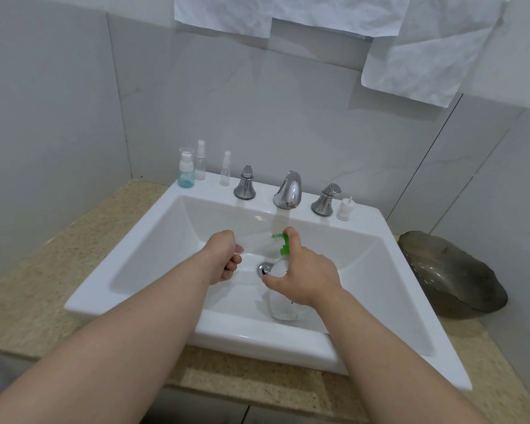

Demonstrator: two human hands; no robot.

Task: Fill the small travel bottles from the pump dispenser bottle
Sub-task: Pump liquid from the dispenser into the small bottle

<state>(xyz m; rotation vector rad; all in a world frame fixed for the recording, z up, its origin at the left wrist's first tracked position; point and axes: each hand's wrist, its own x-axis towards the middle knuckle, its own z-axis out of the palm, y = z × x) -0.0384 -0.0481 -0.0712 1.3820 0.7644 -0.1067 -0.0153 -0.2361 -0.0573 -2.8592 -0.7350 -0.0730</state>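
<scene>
Right now the right hand [303, 276] grips the clear pump dispenser bottle [280, 296] over the white sink [153, 240], index finger on the green pump head [282, 240]. Left hand [222, 258] is curled around a small clear travel bottle [254, 241], blurred, at the nozzle. Both sit above the sink drain [265, 268]. On the sink's back ledge: three small bottles [200, 166] left of the faucet [288, 191], a loose white cap [345, 208] to its right.
</scene>
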